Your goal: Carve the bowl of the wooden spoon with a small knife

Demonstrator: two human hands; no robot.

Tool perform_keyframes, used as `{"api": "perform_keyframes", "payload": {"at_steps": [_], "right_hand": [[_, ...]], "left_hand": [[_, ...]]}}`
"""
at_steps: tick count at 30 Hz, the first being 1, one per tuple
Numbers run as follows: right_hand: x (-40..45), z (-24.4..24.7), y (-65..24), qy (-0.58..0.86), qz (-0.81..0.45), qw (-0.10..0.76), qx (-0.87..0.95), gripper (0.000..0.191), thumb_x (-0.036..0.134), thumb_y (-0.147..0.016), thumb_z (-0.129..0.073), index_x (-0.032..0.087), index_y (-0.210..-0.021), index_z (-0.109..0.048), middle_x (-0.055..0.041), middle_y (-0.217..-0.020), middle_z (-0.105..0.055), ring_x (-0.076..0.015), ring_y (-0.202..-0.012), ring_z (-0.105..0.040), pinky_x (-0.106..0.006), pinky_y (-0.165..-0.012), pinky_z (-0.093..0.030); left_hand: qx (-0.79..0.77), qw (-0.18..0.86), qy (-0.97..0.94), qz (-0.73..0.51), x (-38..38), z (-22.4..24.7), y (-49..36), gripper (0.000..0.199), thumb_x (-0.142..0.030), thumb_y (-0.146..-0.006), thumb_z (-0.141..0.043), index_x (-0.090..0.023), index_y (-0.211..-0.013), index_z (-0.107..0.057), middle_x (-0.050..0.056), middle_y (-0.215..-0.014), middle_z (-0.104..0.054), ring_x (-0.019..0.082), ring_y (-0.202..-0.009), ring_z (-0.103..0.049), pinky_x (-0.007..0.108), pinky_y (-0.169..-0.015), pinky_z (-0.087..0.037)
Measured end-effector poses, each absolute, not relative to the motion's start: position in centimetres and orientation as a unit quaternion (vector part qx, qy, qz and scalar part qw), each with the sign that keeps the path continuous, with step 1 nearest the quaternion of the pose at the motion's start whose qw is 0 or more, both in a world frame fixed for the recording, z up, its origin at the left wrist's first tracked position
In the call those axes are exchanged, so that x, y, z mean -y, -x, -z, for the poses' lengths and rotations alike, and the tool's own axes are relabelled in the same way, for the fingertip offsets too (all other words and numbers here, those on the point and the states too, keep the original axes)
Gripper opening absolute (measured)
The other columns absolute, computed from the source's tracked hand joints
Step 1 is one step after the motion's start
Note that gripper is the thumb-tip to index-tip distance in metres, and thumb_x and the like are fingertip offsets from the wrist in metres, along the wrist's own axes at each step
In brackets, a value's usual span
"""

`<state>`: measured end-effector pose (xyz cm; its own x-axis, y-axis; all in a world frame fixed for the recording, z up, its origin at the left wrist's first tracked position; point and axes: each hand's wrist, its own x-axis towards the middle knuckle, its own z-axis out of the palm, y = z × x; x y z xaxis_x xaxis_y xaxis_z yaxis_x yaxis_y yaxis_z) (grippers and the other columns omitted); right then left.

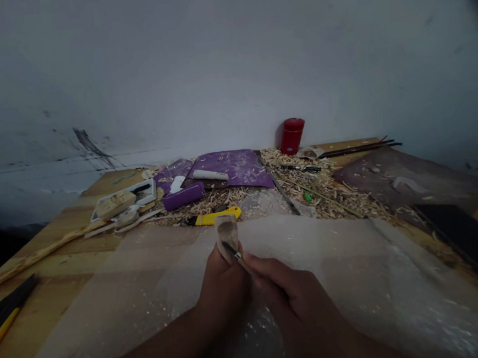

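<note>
A pale wall [230, 64] stands behind a wooden surface [74, 215], and the light is rather dim. In the middle, just above the clear plastic sheet [331, 249], is a carved piece of wood [227, 229], its broad end pointing to the wall. The left hand [226, 285] is closed around its lower part. The right hand [289, 285] grips a small carving knife [232, 251] – its dark blade lies against the wood, or very near; I cannot tell which.

The left fingers are close to the blade, so in my judgement a slip is the main danger: too much pressure, or a hard place in the grain, could send the edge into them. A too deep cut could also split the piece.

Beyond it lies a yellow box cutter [215, 217], then wood shavings [331, 194], a purple sheet [238, 165] and, by the wall, a red container [292, 136].
</note>
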<state>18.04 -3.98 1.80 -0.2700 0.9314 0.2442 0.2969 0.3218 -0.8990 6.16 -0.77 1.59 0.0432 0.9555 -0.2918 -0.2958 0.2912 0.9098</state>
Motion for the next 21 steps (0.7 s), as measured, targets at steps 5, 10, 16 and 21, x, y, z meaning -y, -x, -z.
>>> {"api": "perform_keyframes", "payload": {"at_steps": [5,10,16,21], "right_hand": [[3.9,-1.6,-17.9,0.447,-0.353,0.401,0.718,0.037,0.015,-0.085,-0.041,0.022,-0.121,-0.049,-0.0017,-0.109,-0.062,-0.0157,-0.101,-0.057,-0.03,-0.089,-0.043],[3.2,-1.7,-18.1,0.449,-0.335,0.4,0.725,0.039,0.013,-0.084,-0.041,0.018,-0.122,-0.048,-0.0044,-0.115,-0.059,-0.0165,-0.102,-0.056,-0.031,-0.089,-0.043],[2.8,-2.1,-18.5,0.448,-0.391,0.402,0.697,0.039,0.013,-0.084,-0.043,0.025,-0.121,-0.049,0.0025,-0.118,-0.057,-0.0136,-0.108,-0.051,-0.03,-0.094,-0.039],[3.3,-1.8,-19.1,0.435,-0.357,0.386,0.731,0.04,0.016,-0.086,-0.042,0.031,-0.123,-0.046,0.006,-0.119,-0.056,-0.0127,-0.107,-0.052,-0.029,-0.092,-0.04]], "left_hand": [[-0.502,0.618,-0.352,-0.491,0.8,-1.5,-6.2,0.015,-0.02,-0.063,-0.064,-0.018,-0.064,-0.049,-0.009,-0.044,-0.046,0.005,-0.04,-0.04,0.015,-0.039,-0.03],[-0.468,0.676,-0.309,-0.478,1.2,-0.6,-6.6,0.016,-0.017,-0.065,-0.061,-0.019,-0.068,-0.045,-0.007,-0.05,-0.053,0.007,-0.045,-0.046,0.019,-0.045,-0.037],[-0.45,0.692,-0.297,-0.481,0.6,-0.2,-6.3,0.02,-0.018,-0.063,-0.062,-0.019,-0.066,-0.043,-0.007,-0.048,-0.051,0.007,-0.043,-0.046,0.018,-0.042,-0.034],[-0.482,0.66,-0.294,-0.494,0.2,-1.0,-5.5,0.024,-0.015,-0.059,-0.06,-0.022,-0.065,-0.039,-0.012,-0.034,-0.038,0.004,-0.028,-0.029,0.015,-0.03,-0.024]]}}
